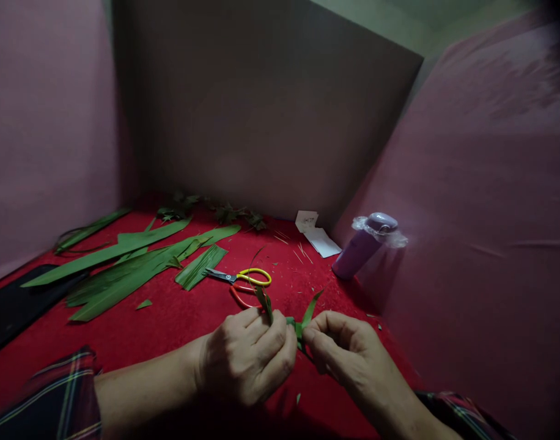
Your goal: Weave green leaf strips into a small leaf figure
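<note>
My left hand [255,354] is closed around a bundle of narrow green leaf strips [264,300], whose upper ends stick out past the fingers. Between both hands runs a folded green leaf piece [299,329], with one strip end curling up to the right. My right hand [342,342] pinches that piece between thumb and forefinger. Just beyond my left hand lie scissors [234,278] with one yellow and one red handle, their tips touching a cut leaf piece [200,267]. Inside my fists, the leaf's shape is hidden.
Long green leaves [133,269] lie across the left of the red cloth [170,327], near a dark flat object [27,308]. Leafy sprigs [236,214], thin sticks [301,252] and white papers [323,241] lie at the back. A purple tumbler [360,250] leans by the right wall.
</note>
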A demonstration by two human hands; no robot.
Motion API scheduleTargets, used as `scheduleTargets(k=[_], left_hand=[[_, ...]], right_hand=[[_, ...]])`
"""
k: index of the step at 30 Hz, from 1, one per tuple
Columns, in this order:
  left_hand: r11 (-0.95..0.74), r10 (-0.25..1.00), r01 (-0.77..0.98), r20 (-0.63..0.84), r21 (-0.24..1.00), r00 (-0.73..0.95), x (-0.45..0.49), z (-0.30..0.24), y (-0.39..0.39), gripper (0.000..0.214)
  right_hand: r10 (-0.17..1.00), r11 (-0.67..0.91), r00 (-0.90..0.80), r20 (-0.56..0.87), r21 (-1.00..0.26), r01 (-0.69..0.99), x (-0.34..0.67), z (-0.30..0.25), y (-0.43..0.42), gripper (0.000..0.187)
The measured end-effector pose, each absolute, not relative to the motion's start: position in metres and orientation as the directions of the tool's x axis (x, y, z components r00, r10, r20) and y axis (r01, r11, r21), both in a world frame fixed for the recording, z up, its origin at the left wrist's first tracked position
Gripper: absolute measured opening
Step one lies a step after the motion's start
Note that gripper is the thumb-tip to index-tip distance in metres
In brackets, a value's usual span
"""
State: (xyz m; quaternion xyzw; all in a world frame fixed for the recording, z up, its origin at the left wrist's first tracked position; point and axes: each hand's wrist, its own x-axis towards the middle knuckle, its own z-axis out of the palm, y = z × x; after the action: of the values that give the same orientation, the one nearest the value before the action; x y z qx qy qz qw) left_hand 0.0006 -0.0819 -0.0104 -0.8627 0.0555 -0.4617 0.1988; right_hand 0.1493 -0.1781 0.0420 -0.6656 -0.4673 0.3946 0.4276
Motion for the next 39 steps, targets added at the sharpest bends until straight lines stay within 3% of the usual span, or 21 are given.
scheduleTargets(k=[22,27,31,33,36,39], left_hand=[[-0.910,-0.270,0.089,0.742,-0.405,0.614,0.000,-0.008,-0.083,0.028],[-0.912,-0.274,0.088,0.756,-0.400,0.594,0.000,-0.006,-0.083,0.027],[-0.910,-0.275,0.085,0.746,-0.405,0.606,0.001,-0.005,-0.083,0.028],[-0.908,-0.278,0.083,0.739,-0.411,0.613,0.001,-0.005,-0.084,0.028],[-0.905,-0.285,0.087,0.745,-0.417,0.603,0.001,-0.005,-0.085,0.027],[-0.910,-0.280,0.085,0.752,-0.406,0.597,0.001,-0.006,-0.086,0.027]], right_hand=[[0.958,-0.223,0.266,-0.111,-0.870,0.440,0.151,0.035,-0.178,0.021],[0.982,-0.075,0.180,0.048,-0.785,0.615,0.157,0.033,-0.183,0.019],[0.970,0.120,0.045,0.240,-0.632,0.766,0.162,0.038,-0.186,0.006],[0.947,0.216,-0.033,0.319,-0.557,0.802,0.164,0.039,-0.187,0.008],[0.931,0.278,-0.100,0.352,-0.501,0.820,0.166,0.038,-0.188,0.012],[0.940,0.237,-0.044,0.340,-0.552,0.799,0.164,0.034,-0.188,0.010]])
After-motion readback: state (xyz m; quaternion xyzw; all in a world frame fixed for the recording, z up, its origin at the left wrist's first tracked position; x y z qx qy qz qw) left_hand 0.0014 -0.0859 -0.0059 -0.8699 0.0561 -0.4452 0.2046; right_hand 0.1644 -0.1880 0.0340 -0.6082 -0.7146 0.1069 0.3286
